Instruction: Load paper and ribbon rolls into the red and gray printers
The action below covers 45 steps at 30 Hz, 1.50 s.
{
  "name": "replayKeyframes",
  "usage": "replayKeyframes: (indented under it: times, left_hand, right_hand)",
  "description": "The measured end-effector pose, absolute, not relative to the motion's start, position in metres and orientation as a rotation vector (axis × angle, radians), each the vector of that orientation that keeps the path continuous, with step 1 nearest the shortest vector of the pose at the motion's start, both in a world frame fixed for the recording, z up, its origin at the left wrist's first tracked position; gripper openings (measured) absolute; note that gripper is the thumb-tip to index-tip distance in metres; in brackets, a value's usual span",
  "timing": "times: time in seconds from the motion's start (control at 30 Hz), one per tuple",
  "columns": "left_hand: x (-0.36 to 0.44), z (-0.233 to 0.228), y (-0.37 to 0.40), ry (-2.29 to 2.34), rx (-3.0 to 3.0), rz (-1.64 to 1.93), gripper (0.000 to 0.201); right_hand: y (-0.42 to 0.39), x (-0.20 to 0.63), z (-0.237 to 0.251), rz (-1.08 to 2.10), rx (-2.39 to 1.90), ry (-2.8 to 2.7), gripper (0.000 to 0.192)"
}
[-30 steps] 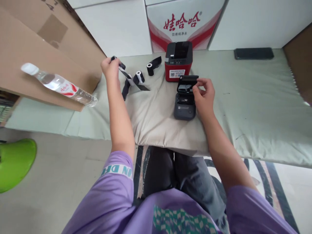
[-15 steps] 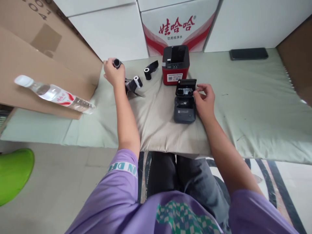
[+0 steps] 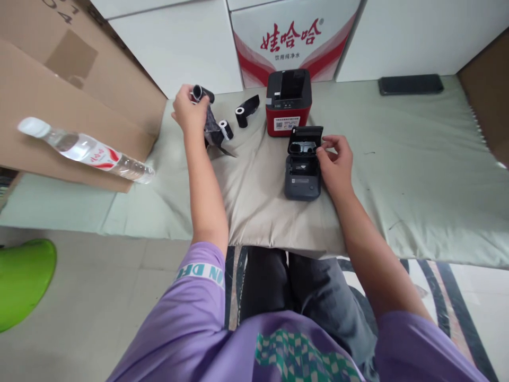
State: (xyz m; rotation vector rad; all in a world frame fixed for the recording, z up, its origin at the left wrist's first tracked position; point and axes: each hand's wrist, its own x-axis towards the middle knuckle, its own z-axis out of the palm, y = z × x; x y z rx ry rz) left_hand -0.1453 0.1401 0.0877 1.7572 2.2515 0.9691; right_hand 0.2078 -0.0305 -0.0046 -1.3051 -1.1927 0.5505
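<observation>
My left hand (image 3: 190, 110) is closed around a dark roll (image 3: 205, 94), its hollow end turned toward me. Crumpled black film (image 3: 213, 130) hangs beneath the roll and reaches the cloth. Just right of it stands a small black-and-white roll (image 3: 226, 129), and farther back another roll (image 3: 240, 116) with a dark strip trailing off. My right hand (image 3: 336, 162) pinches the right edge of the raised lid on a small dark portable label printer (image 3: 303, 185). The printer's inner bay is exposed.
Behind the small printer sits a red and black printer (image 3: 288, 111). A black phone (image 3: 411, 84) lies at the back right. White boxes (image 3: 294, 42) line the rear; a cardboard box (image 3: 99, 111) and a water bottle (image 3: 87, 151) are at left. The cloth-covered table's front edge (image 3: 290, 249) is near my legs.
The dark roll in my left hand has tilted and shifted slightly right, showing more of its side. More black film shows below it. My right hand stays at the printer lid.
</observation>
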Motion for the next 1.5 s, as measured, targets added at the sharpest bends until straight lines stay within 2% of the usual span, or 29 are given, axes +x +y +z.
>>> replayKeyframes:
  times: [0.07, 0.13, 0.17, 0.27, 0.37, 0.57, 0.73, 0.9, 1.07, 1.13, 1.33, 1.5]
  left_hand:
    - [-0.145, 0.085, 0.144, 2.191, 1.818, 0.887, 0.079]
    - [-0.142, 0.082, 0.145, 2.191, 1.796, 0.878, 0.088]
    - [-0.139, 0.082, 0.145, 2.21, 1.767, 0.927, 0.083]
    - [-0.132, 0.089, 0.139, 2.283, 1.696, 1.216, 0.046]
    - [-0.131, 0.097, 0.136, 2.293, 1.716, 1.325, 0.049]
    - [-0.141, 0.072, 0.146, 2.283, 1.703, 0.773, 0.046]
    - [-0.141, 0.058, 0.149, 2.244, 1.702, 0.55, 0.049]
    - [-0.141, 0.071, 0.146, 2.249, 1.694, 0.651, 0.06]
    - [-0.133, 0.096, 0.142, 2.25, 1.76, 1.007, 0.042]
    - [-0.12, 0.098, 0.14, 2.136, 1.894, 0.974, 0.039]
    - [-0.073, 0.067, 0.137, 2.025, 2.091, 0.552, 0.049]
    - [-0.072, 0.071, 0.139, 2.021, 2.044, 0.677, 0.041]
  right_hand:
    - [-0.031, 0.208, -0.003, 0.57, -1.31, -1.187, 0.043]
    - [-0.032, 0.207, -0.002, 0.586, -1.314, -1.186, 0.045]
    - [-0.032, 0.207, -0.001, 0.588, -1.313, -1.187, 0.046]
    - [-0.033, 0.207, 0.0, 0.569, -1.317, -1.192, 0.047]
    - [-0.033, 0.206, 0.001, 0.561, -1.33, -1.201, 0.045]
    - [-0.031, 0.208, -0.004, 0.568, -1.299, -1.203, 0.045]
    - [-0.031, 0.209, -0.005, 0.585, -1.318, -1.208, 0.046]
    - [-0.031, 0.209, -0.006, 0.601, -1.291, -1.203, 0.047]
    - [-0.03, 0.209, -0.005, 0.588, -1.314, -1.205, 0.047]
    - [-0.031, 0.209, -0.005, 0.585, -1.317, -1.207, 0.046]
    - [-0.031, 0.21, -0.006, 0.581, -1.309, -1.219, 0.044]
    - [-0.028, 0.211, -0.008, 0.581, -1.291, -1.226, 0.043]
